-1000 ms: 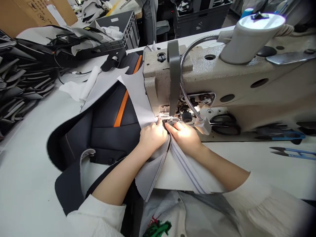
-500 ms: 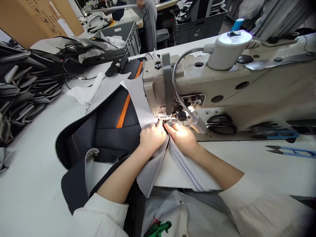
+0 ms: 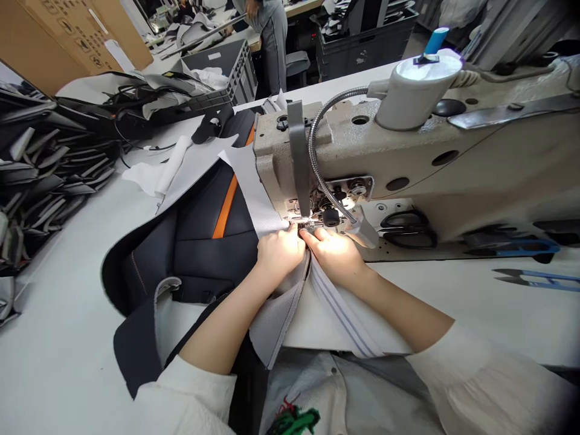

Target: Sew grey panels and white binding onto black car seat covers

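Note:
Both hands work close together at the needle area of a beige sewing machine (image 3: 408,157). My left hand (image 3: 281,254) is closed on the grey edge of a dark seat cover (image 3: 203,257) with an orange stripe, its index finger pointing at the presser foot. Right beside it, my right hand (image 3: 338,257) pinches a white strip with blue lines (image 3: 342,311) where it meets the cover's edge. A grey mesh flap (image 3: 277,320) of the cover hangs below my left hand. The fingertips partly hide the seam, and the needle tip cannot be made out.
Black-handled scissors (image 3: 408,228) lie on the machine bed. Blue thread snips (image 3: 539,279) rest on the table at right. Stacked cut pieces (image 3: 49,175) stand at far left, near a cardboard box (image 3: 77,36) and a grey crate (image 3: 242,75). Another person (image 3: 274,48) stands behind.
My hands keep their place at the needle, with only a slight shift of the whole view. In the background, the other person's hand and a long bar have moved.

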Demonstrator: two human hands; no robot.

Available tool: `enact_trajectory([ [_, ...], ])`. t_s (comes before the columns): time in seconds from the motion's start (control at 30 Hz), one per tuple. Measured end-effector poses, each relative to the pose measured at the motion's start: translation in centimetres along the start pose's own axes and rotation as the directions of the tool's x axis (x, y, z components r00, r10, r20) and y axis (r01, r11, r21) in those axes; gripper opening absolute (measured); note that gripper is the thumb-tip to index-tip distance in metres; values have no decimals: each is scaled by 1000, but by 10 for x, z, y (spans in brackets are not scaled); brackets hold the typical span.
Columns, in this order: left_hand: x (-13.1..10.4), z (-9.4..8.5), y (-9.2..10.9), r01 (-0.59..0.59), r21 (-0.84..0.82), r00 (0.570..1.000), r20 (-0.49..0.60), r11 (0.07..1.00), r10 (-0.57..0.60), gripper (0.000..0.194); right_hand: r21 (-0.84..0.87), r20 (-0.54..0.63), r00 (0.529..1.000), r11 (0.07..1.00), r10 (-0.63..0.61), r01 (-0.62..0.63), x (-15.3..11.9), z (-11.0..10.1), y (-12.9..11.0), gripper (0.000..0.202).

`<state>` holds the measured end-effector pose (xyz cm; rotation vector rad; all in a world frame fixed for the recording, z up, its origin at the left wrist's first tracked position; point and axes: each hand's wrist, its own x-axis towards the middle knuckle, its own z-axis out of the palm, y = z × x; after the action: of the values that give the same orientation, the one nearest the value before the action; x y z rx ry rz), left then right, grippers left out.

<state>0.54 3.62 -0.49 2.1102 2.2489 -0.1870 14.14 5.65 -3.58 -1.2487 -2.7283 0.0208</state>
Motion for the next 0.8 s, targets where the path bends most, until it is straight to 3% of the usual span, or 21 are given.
enact_trajectory([
  [0.2,0,-1,-3,9,-40,1000,-14,999,-9,42,225,-96,995,974,35,-12,-7,14,10,38],
  [0.3,-31,-7,-6,-74,-104,997,-28,992,72,51,348,-87,989,934,121,-84,-9,11,11,27],
  [0.4,-76,-5,-5,-245,-123,969,6,962,248,73,399,38,991,907,127,-131,-6,3,12,31],
  [0.5,-100,6,-8,-280,14,960,-7,960,280,59,410,90,996,910,26,-61,-3,-1,16,34],
  [0.6,-92,11,-24,-248,143,967,-21,958,253,37,457,94,994,889,-62,12,-3,0,21,35],
  [0.7,-78,2,-37,-283,186,957,-6,941,289,32,436,74,993,899,-88,47,-6,1,23,33],
  [0.8,-75,-6,-28,-398,118,917,76,910,391,33,349,37,992,932,-117,97,-10,0,22,33],
])
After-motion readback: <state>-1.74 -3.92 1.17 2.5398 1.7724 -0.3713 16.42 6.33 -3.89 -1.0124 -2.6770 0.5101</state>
